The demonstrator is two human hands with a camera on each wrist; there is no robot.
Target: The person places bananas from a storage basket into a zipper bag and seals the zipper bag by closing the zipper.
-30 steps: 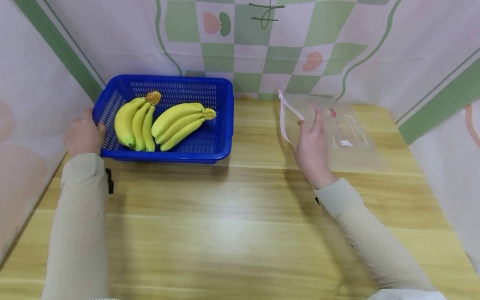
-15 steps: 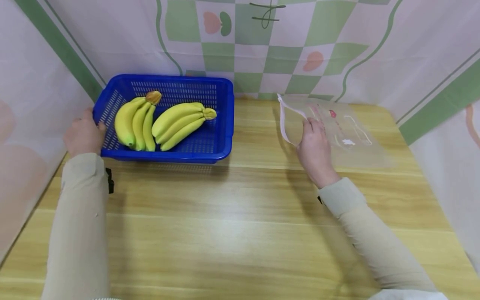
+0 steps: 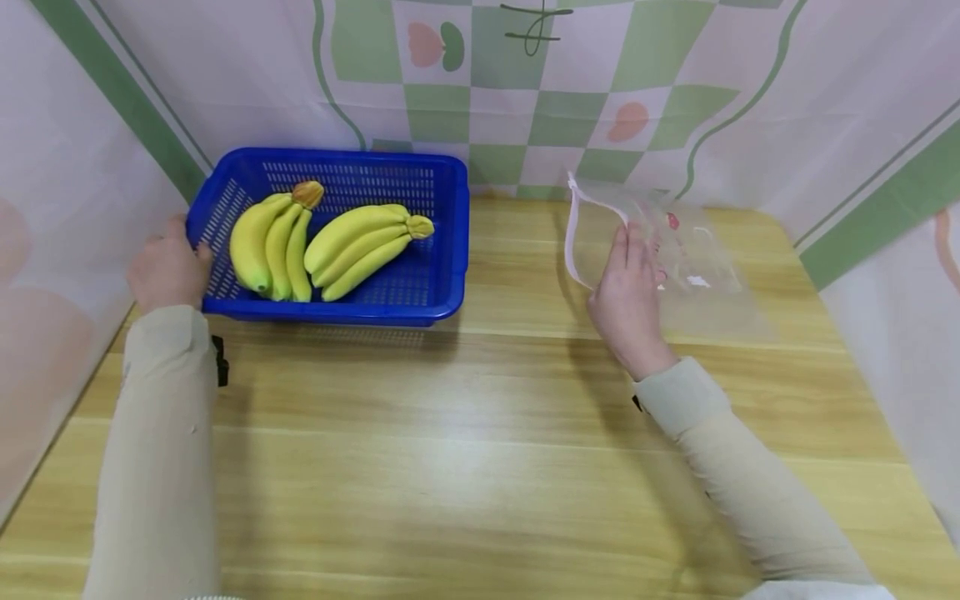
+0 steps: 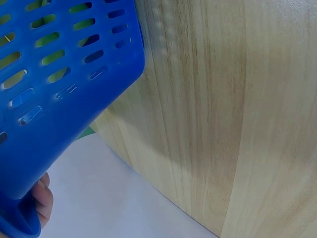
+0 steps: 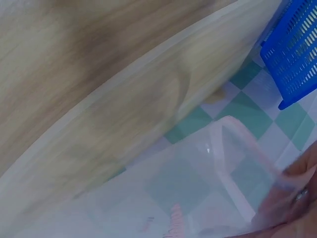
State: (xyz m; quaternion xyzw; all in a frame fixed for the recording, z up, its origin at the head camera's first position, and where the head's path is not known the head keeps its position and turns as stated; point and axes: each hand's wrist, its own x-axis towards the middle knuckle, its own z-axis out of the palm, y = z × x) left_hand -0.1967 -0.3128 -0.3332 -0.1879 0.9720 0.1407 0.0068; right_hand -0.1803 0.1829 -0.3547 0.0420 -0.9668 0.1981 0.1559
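Reaching across the tabletop (image 3: 450,500) from the near side in beige sleeves (image 3: 161,417). Grasping the left end of the blue basket (image 3: 330,313) with the left hand (image 3: 168,267), curling round the rim. Apparently pinching the clear bag (image 3: 708,258) near its mouth with the right hand (image 3: 628,304), hiding the thumb from the head view. Carrying a left banana bunch (image 3: 255,246) and a right banana bunch (image 3: 360,250) inside the basket. Lying over the tabletop's right rear with the bag, turning its gaping mouth toward the basket, apart from it. For good handling, probably needing a firm left hold, a level basket and a light pinch, sparing the pale closure strip (image 3: 571,242) from folding. Showing a red motif (image 3: 673,221) and white motif (image 3: 698,282) on the bag, but revealing no legible lettering or brand. Farther back, crossing the checked backdrop (image 3: 573,67) with a dark green flourish (image 3: 536,36), running out of frame and being unreadable.
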